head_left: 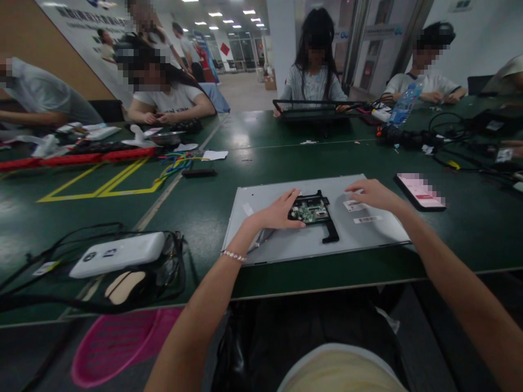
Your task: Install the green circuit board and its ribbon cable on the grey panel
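Observation:
A grey flat display panel [281,247] lies on the green table in front of me. On it rests a black plastic bracket [332,233] carrying a green circuit board [312,211]. My left hand [274,212] grips the left end of the bracket, fingers at its far edge and thumb at its near edge. Part of the bracket is hidden under that hand. Over the panel's right half, my right hand [370,195] is held with fingers apart and nothing in them. White labels [366,220] are stuck on the panel below it.
A phone [420,191] lies right of the panel. To the left are a white device [118,253], a computer mouse [128,287] and black cables. A pink basket [110,348] is below the table edge. Across the table, a person holds a black frame [314,109]; other people sit nearby.

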`<state>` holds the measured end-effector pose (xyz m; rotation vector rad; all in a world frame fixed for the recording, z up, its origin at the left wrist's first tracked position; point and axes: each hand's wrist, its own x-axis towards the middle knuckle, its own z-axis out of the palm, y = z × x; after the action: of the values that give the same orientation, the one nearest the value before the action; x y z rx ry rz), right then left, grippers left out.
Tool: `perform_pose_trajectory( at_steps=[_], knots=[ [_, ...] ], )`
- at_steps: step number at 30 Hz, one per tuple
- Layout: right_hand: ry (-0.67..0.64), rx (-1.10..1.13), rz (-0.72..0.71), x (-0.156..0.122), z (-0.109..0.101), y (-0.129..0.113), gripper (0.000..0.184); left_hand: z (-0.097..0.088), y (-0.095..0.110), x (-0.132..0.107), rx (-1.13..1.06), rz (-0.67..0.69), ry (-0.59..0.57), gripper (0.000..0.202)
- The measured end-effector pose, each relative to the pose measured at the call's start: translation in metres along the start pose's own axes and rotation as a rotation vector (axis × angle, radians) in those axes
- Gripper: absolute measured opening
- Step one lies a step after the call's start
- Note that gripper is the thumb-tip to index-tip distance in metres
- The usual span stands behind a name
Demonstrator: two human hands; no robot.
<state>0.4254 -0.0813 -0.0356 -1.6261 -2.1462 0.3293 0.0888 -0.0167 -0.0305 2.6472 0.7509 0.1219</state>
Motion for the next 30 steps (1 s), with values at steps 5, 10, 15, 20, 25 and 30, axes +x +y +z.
perform_pose_trajectory(
  at_steps=[5, 10, 15, 20, 25, 30],
  knots=[
    [-0.101, 0.021, 0.097, -0.006, -0.003, 0.005, 0.033, 0.000, 0.002, -0.001, 0.061, -0.007, 0.000, 0.104],
    [-0.169, 0.044, 0.092, -0.008, -0.008, -0.002, 0.034, -0.001, 0.009, -0.001, 0.117, 0.032, 0.020, 0.102],
    [-0.268, 0.073, 0.127, -0.013, -0.016, 0.000, 0.031, 0.002, 0.021, 0.000, 0.174, 0.085, 0.072, 0.098],
    [-0.298, 0.105, 0.178, -0.012, -0.017, 0.004, 0.026, 0.001, 0.035, 0.000, 0.235, 0.138, 0.105, 0.088],
    [-0.292, 0.130, 0.205, -0.011, -0.016, 0.006, 0.022, 0.001, 0.049, 0.002, 0.280, 0.171, 0.127, 0.071],
    [-0.261, 0.118, 0.201, -0.010, -0.016, 0.006, 0.022, 0.008, 0.058, 0.004, 0.351, 0.210, 0.128, 0.059]
  ],
)
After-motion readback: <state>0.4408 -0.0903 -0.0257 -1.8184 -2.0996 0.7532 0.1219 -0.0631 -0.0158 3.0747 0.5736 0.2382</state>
